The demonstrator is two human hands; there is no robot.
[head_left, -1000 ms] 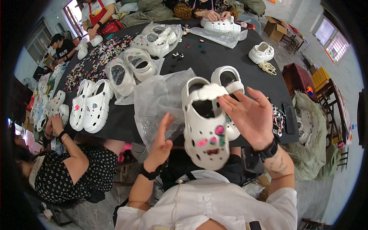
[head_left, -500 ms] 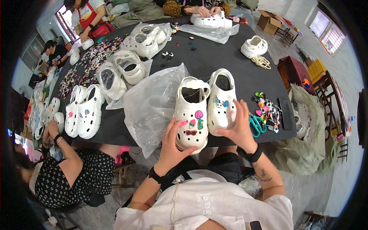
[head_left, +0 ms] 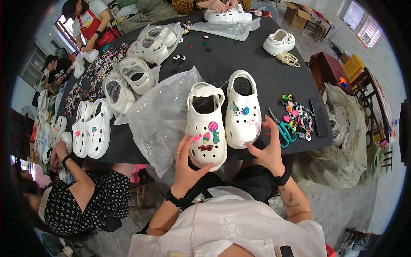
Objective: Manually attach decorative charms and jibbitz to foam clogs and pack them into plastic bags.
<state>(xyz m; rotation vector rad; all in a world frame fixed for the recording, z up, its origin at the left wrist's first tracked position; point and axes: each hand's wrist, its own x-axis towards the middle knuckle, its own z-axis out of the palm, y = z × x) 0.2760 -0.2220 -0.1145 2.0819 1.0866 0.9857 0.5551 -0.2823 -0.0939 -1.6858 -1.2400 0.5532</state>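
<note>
1. Peripherally, loose charms (head_left: 100,68) cover the upper left of the black table (head_left: 209,60); a smaller charm pile (head_left: 302,122) and a dark slab (head_left: 319,118) lie at centre right.
2. A translucent bag (head_left: 156,118) spreads left of centre, against the left clog (head_left: 206,118). Teal-handled scissors (head_left: 282,129) lie just beside the right hand (head_left: 269,155), between it and the charm pile.
3. Counted: two clogs at centre, two bare decorated clogs (head_left: 97,132) at left, two bagged pairs (head_left: 141,82) at upper left, one pair of scissors.
4. Both centre clogs are white and perforated, openings toward the top of the frame. The left clog bears five charms, red sunglasses lowest; the right clog (head_left: 242,115) bears a small cluster including a football.
5. The left hand (head_left: 186,167) has thumb and fingers wide around the left clog's toe; whether it grips cannot be told. The right hand's fingers stand wide beside the right clog's toe.
</note>
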